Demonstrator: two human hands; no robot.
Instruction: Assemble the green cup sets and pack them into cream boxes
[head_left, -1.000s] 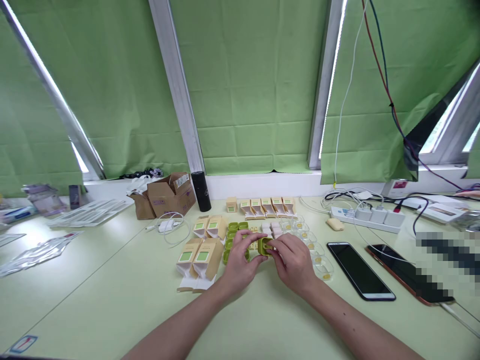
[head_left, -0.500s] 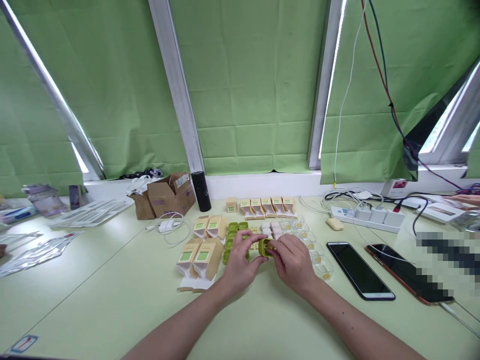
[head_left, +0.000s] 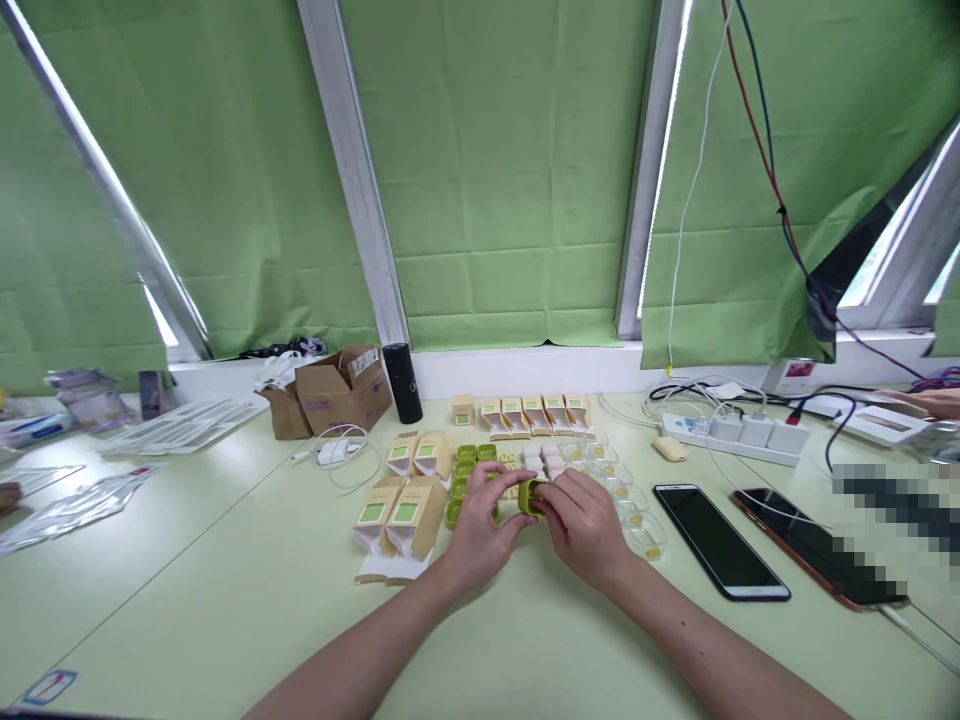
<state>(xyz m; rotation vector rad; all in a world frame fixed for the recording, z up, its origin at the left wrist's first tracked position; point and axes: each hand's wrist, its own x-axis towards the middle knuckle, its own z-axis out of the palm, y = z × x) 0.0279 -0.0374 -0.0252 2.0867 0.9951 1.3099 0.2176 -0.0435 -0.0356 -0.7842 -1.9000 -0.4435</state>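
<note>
You've got a pale, smooth desk with a seam running diagonally across its left part, pushed up to a white ledge. Behind that it's basically all green sheets between slanted metal frames, daylight leaking in along some edges, plus red and blue cables dangling at upper right. Your hands are together mid-desk: the left hand pinches a small green container between thumb and fingers, while the right hand has its fingers bunched at the opening, can't tell if they're on the rim or something inside. That container sits just right of the other green containers. Label-wise, the tan boxes on your left wear green squares with pale borders, no text I can make out. Cardboard box has purple print and a white sticker, too small to read. Black cylinder carries a tiny light mark, also unreadable. Oh, and a blue-edged decal with a red mark sits at your near-left corner.
</note>
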